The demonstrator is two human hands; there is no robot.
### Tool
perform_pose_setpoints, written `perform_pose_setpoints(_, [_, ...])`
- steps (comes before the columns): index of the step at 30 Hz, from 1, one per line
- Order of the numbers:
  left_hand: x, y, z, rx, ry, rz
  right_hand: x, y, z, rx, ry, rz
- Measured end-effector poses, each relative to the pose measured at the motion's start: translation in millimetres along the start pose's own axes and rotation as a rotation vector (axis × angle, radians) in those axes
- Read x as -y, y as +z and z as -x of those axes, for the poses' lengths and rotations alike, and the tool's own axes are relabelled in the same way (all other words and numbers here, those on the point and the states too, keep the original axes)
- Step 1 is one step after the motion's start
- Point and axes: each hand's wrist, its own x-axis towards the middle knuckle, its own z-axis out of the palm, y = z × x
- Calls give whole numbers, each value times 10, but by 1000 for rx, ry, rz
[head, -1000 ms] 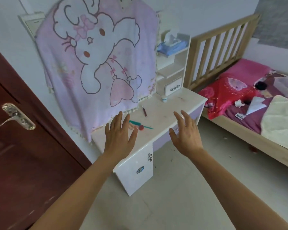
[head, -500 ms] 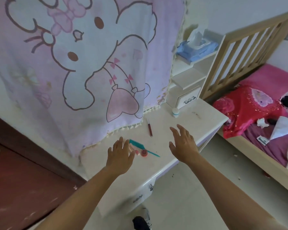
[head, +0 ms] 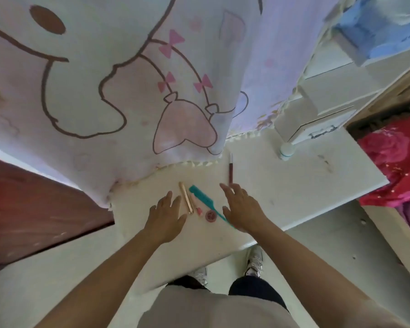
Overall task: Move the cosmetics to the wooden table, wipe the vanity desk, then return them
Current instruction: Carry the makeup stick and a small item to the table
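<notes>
Two hands: left hand [head: 167, 215] and right hand [head: 243, 207] over the white vanity desk [head: 282, 190] — fingers straight, slightly apart, holding nothing.
Between them: slim gold tube [head: 186, 197], teal plastic tail comb [head: 200, 194] and round pink pot [head: 210, 216], lying on the desk.
Further back: dark red lip-gloss tube [head: 230, 170]; small white bottle [head: 285, 151].
Behind: pink cartoon-rabbit blanket [head: 128, 79] — hanging.

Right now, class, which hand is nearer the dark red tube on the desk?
Right. The right hand is at the near end of the dark red tube; the left hand lies beyond the teal comb, beside the gold tube.
</notes>
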Motion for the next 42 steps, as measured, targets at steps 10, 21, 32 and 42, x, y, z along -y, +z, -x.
perform_pose_setpoints(10, [-227, 339, -142, 10, -152, 146, -235, 530, -238, 268, -475, 201])
perform_pose_setpoints(21, [-427, 351, -587, -136, -328, 430, -630, 553, -200, 95, -128, 89])
perform_pose_setpoints(32, [-181, 404, -301, -199, -260, 472, -284, 548, -73, -20, -9, -17])
perform_pose_setpoints(42, [108, -392, 492, -724, -227, 554, 199, -440, -111, -328, -147, 13])
